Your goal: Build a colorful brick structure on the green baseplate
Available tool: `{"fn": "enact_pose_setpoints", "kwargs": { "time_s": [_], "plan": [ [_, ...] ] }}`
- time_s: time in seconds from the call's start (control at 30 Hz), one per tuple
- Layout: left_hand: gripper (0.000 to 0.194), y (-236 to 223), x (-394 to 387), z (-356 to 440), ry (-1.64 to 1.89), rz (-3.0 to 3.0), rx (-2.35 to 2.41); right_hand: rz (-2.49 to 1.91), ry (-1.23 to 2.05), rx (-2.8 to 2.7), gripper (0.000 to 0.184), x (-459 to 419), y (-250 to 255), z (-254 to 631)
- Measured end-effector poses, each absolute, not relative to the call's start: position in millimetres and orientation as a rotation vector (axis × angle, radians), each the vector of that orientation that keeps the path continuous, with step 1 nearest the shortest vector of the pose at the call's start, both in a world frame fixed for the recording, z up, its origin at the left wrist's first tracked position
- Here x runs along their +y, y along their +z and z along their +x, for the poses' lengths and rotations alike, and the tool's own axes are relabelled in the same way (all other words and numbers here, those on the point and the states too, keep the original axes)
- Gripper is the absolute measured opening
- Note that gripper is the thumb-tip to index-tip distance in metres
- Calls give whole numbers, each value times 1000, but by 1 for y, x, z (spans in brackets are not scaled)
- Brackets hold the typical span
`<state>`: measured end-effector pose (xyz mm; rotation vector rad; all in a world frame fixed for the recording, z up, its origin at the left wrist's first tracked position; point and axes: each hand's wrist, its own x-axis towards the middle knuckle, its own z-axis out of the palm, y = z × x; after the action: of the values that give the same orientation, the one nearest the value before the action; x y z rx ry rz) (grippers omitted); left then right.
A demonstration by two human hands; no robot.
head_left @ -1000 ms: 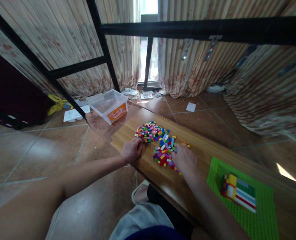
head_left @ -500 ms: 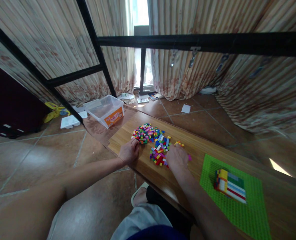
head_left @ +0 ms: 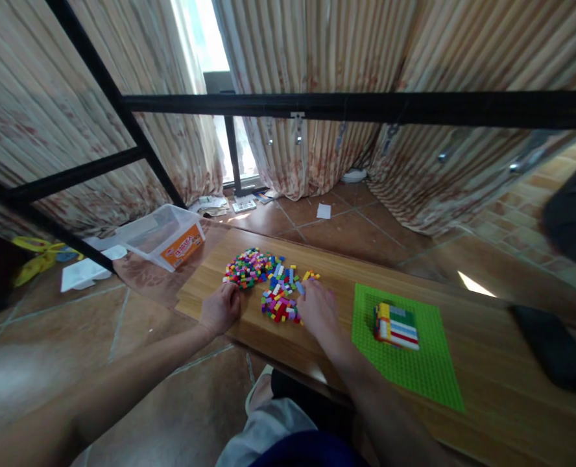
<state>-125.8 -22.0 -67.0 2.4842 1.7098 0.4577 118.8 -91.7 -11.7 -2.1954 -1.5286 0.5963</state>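
here, a joined block (head_left: 397, 326) stands on the baseplate (head_left: 431, 376), loose bricks (head_left: 250, 266) lie unjoined, and left hand (head_left: 220, 308) and right hand (head_left: 319, 310) curl in, contents impossible to tell.

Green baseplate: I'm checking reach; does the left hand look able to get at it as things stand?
Probably not directly: the right hand and its forearm lie between the left hand and the green baseplate.

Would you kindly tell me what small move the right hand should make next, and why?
Probably, the right hand should pick a piece from the loose bricks beside it, since it is right at their edge, while the brick model sits apart on the green baseplate.
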Motion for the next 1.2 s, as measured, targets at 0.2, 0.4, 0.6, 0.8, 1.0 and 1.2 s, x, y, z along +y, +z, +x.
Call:
{"fn": "enact_pose_setpoints", "kwargs": {
  "time_s": [0.2,0.4,0.6,0.8,1.0,1.2],
  "plan": [
    [19,-64,-22,-126,396,2480,1731,-1794,976,-1294,29,-119,-11,150],
    [20,-60,-22,-124,373,2487,1752,-979,1476,-459,35,-155,-12,171],
    [21,-56,-23,-121,347,2494,1770,-999,1413,-378,30,-169,-12,173],
    [21,-55,-23,-121,341,2492,1777,-1150,1314,-474,43,-172,-14,175],
    [22,-55,-23,-122,334,2503,1768,-1385,1044,-640,44,-188,-14,196],
    [22,-52,-25,-121,340,2490,1789,-1849,542,-725,41,-224,-8,265]
  ]
}}
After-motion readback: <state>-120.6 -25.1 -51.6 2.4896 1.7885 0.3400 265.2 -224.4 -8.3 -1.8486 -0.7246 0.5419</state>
